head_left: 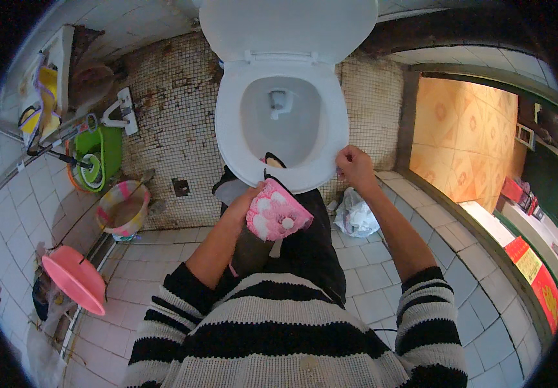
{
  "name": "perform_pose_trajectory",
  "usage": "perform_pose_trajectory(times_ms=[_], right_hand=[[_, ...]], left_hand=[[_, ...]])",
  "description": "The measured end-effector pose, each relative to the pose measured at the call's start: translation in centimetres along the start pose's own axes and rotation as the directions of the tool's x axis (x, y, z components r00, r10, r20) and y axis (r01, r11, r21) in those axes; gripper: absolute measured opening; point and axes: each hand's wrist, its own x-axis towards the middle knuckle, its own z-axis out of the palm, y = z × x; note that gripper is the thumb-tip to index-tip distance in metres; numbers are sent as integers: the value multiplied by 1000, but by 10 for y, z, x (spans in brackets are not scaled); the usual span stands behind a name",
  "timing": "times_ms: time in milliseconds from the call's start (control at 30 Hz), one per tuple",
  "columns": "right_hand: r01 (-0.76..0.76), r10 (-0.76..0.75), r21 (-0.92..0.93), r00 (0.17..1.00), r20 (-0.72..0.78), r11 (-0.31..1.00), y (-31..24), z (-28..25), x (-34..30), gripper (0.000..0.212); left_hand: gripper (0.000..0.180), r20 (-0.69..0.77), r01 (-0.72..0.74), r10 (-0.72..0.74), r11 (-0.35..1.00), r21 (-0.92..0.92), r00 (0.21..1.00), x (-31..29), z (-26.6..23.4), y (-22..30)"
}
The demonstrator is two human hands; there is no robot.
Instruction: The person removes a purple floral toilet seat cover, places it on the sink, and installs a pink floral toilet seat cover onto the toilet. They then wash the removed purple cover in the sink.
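Note:
In front of me stands a white toilet [342, 116] with its lid raised and its seat down around the bowl. My left hand [242, 205] is closed on a pink and white flower-patterned fabric piece [281, 212] with a dark edge, held over my lap just short of the seat's front. A round white spot shows on the fabric. At the seat's right front edge, my right hand [355, 163] is closed with its fingers curled. Whatever it may hold is hidden.
A white plastic bag [356, 215] lies on the floor to the right, beside a tiled ledge [447, 227]. Leftward are a green mop bucket [107, 155], a pink-and-yellow basin [124, 223] and a pink basin [75, 278]. Beyond the ledge lies an orange tiled floor [463, 139].

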Motion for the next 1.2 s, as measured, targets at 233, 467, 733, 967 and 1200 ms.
perform_pose_trajectory(times_ms=[233, 467, 733, 967, 1200], right_hand=[[563, -582, -466, 804, 118, 683, -5, -21, -9, 20], [688, -605, -697, 648, 464, 202, -21, -13, -8, 9], [501, -577, -683, 805, 141, 532, 5, -7, 10, 10], [3, 23, 258, 995, -95, 966, 30, -6, 19, 22], [138, -61, 250, 953, -296, 958, 3, -16, 4, 24]], left_hand=[[48, -115, 59, -57, 998, 18, 992, -15, 16, 9], [45, 40, 20, -19, 1000, -23, 999, -8, 3, 2], [44, 125, -177, 157, 970, 167, 980, 4, -4, -10], [30, 358, -424, 258, 729, 538, 897, 54, -59, -43], [46, -119, -34, 50, 991, 131, 992, 5, -1, -3]])
